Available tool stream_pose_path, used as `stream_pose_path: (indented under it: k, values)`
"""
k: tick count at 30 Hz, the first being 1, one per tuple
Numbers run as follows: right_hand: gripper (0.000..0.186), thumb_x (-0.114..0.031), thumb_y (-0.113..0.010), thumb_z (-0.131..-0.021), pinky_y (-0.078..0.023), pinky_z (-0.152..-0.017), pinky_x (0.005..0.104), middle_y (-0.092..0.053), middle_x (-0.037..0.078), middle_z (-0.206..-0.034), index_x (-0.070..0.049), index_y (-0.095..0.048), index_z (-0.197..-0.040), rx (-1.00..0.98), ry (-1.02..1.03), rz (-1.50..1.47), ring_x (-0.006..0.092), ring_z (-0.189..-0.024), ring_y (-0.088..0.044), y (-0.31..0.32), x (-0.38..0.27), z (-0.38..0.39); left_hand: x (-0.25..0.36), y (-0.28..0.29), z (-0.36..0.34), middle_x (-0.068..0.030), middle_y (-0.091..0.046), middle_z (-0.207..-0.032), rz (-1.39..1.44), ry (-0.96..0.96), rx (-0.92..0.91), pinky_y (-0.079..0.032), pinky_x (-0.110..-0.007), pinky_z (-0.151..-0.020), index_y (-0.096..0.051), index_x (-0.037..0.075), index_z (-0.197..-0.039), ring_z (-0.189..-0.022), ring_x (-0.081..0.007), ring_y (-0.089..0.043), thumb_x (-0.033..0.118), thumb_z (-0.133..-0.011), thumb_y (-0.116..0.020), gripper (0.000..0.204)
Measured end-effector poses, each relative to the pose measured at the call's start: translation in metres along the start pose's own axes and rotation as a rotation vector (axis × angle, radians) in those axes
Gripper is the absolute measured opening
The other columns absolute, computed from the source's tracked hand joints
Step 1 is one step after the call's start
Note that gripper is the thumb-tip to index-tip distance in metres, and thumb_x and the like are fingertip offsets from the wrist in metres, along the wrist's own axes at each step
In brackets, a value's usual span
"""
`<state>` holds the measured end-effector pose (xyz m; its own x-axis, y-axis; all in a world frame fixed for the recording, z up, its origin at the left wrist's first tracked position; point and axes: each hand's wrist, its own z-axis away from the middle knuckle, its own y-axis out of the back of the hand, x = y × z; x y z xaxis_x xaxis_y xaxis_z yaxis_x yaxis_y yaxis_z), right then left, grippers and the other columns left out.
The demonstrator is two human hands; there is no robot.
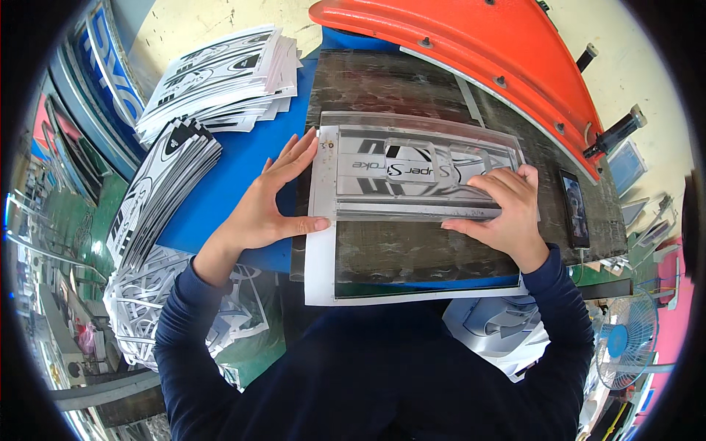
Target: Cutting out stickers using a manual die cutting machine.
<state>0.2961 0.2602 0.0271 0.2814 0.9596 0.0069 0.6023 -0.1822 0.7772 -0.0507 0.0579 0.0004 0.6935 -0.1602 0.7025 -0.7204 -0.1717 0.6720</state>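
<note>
My left hand [283, 195] has its fingers spread along the left edge of a white paper sheet [321, 264], thumb and fingertips resting there. The sheet has a large cut-out showing the dark board [393, 250] beneath. Over its upper part lies a clear acrylic template [412, 204] with rectangular openings, above black-and-white printed graphics [357, 165]. My right hand [496, 206] grips the template's right end, thumb on the near edge and fingers curled over the top.
A red curved machine body [485, 44] with black handles spans the back right. A phone [575, 209] lies at the right. Printed sheet stacks [206, 88] and fanned strips [165, 180] sit on a blue surface [257, 125]. Paper offcuts [140, 309] are at lower left, a fan [618, 338] at lower right.
</note>
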Motion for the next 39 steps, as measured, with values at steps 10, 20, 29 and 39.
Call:
stream_pose_path:
  k: [10,20,29,39]
  values:
    - [0.062,-0.059,-0.096,-0.061,-0.038,-0.088,0.0404,-0.069,0.002,-0.085,-0.011,-0.072,-0.094,0.025,0.053,0.02,0.0221,-0.079,-0.066,-0.007,0.0,-0.001,0.002,0.001,0.002,-0.0053,-0.032,-0.176,0.016,0.077,-0.026,-0.001,-0.068,-0.127,-0.033,0.012,-0.168,-0.166,-0.033,-0.015,0.045,-0.077,-0.094,0.115]
    - [0.065,-0.06,-0.096,-0.062,-0.038,-0.09,0.0411,-0.069,0.003,-0.086,-0.01,-0.072,-0.095,-0.005,0.034,0.04,0.023,-0.081,-0.066,-0.006,0.001,0.002,0.009,0.001,0.0,-0.0083,-0.033,-0.175,0.034,0.121,-0.024,0.0,-0.064,-0.129,-0.036,0.008,-0.167,-0.165,-0.0331,-0.017,0.041,-0.073,-0.095,0.115]
    - [0.075,-0.057,-0.097,-0.059,-0.039,-0.102,0.0443,-0.071,0.009,-0.112,-0.009,-0.073,-0.112,-0.108,0.016,0.019,0.0279,-0.103,-0.066,0.002,-0.002,-0.001,0.011,0.002,0.002,-0.0066,-0.034,-0.175,-0.006,0.105,-0.039,-0.002,-0.068,-0.127,-0.034,0.012,-0.168,-0.165,-0.0326,-0.016,0.04,-0.077,-0.094,0.112]
    - [0.125,-0.041,-0.095,-0.072,-0.023,-0.129,0.0524,-0.03,0.025,-0.171,-0.007,-0.025,-0.169,-0.292,-0.466,-0.383,0.0412,-0.159,-0.029,0.042,0.056,0.055,0.003,0.001,-0.001,-0.0142,-0.04,-0.171,0.057,0.12,-0.002,-0.003,-0.06,-0.129,-0.038,0.006,-0.166,-0.164,-0.0332,-0.024,0.033,-0.066,-0.095,0.118]
